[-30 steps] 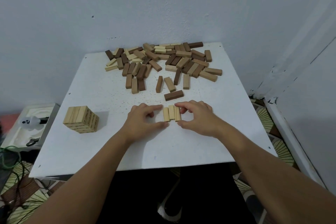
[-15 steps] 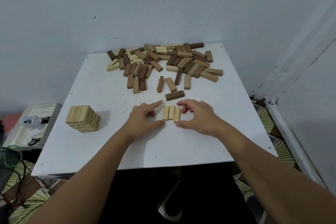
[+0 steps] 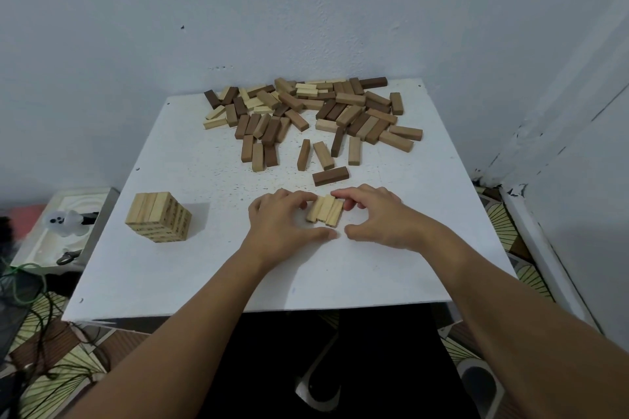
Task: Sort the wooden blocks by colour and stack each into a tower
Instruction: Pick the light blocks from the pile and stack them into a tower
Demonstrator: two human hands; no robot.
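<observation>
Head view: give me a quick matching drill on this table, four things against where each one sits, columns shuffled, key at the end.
Things:
1. pale tower
2. three pale blocks
3. loose pile
4. dark block

Places:
A. far side of the table, by the wall
B. alone, just beyond the hands
C. near left part of the table
D. between the left hand and right hand

Pairs: 1-C, 2-D, 3-A, 4-B
</observation>
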